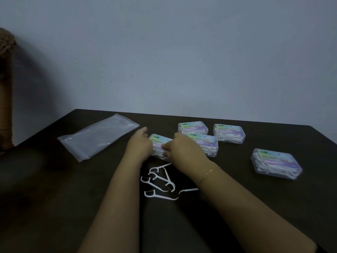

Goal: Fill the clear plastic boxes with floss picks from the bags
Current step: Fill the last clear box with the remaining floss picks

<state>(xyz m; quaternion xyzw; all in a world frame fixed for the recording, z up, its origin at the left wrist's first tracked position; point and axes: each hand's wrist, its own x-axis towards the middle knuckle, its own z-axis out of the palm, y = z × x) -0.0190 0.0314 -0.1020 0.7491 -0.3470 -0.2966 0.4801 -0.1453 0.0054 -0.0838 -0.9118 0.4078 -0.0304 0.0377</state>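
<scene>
A clear plastic box (158, 145) of floss picks, light, rigid and probably slippery, is gripped at its two ends by the left hand (140, 144) and right hand (184, 148) on the dark desk (54, 198), loose floss picks (158, 181) nearby.

Both hands are on one clear plastic box with a pastel label (159, 141) mid-frame, left hand (140, 145) gripping its left end, right hand (182, 148) pinching the near edge. Four more filled boxes sit to the right, the farthest-right one (276, 163) well apart. Loose white floss picks (158, 181) lie just below the hands on the dark brown table (54, 207). A flat clear plastic bag (98, 136) lies left of center.
</scene>
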